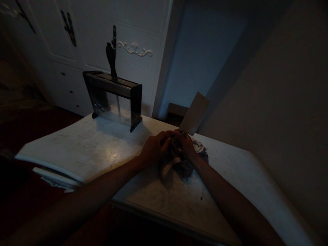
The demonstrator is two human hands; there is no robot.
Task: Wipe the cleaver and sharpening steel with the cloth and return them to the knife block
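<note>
Left hand: The left hand [155, 147] is curling its fingers inward and meeting the other hand; dimness is obscuring how far it is closing and whether it is gripping anything.
Right hand: The right hand [186, 145] is closing its fingers at the lower end of the blade, holding it; the exact grip is not showing clearly.
Wide blade: The wide blade [195, 112] is projecting from the hands, tilting up and to the right in the view, beyond the table's far edge.
Cloth: A crumpled, patterned cloth [186, 169] is lying beneath and beside the hands.
Table: The pale table [225, 160] is supporting the cloth and the stand.
Knife stand: A dark-framed stand [110, 84] with clear panels is standing near the far edge, left of the hands.
Stand contents: A black handle [111, 59] is rising from the stand's top.
Background: A white cabinet [102, 13] is standing behind the stand.
</note>
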